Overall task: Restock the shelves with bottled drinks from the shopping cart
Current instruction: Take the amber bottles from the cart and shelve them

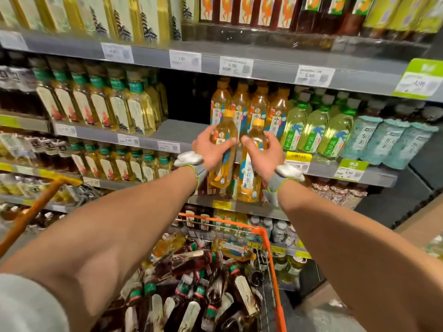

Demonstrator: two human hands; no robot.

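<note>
Both hands are full: the left hand (211, 149) is wrapped round a yellow-capped bottle (221, 174) and the right hand (263, 152) round a second bottle (249, 185) of the same tea. The two are held upright, side by side, in the air in front of the middle shelf (177, 130) and above the cart. I judge this to be the placing step, with the pair out of the cart and not yet set down.

Shelving fills the view in several tiers. That middle shelf has a bare grey stretch just left of the matching row (249, 109). The gap looks like the natural home, so the next move calls for carrying both bottles forward and a little left. They should be stood on their bases with labels outward and let go one at a time, so neither knocks its neighbour over.

Below stands one shopping cart (268, 240) with an orange rim. It is heaped with dark bottles (191, 295), too tangled to count, and at least one yellow bottle (235, 250) lies on its side near the far end.

Smaller counts:
- Four bottles front the matching row, with more half hidden behind.
- Three green-labelled bottles (316, 133) front the row just to its right.
- Two bottles are in hand.
- Two grey wristbands (201, 172) show, one on each wrist
</note>
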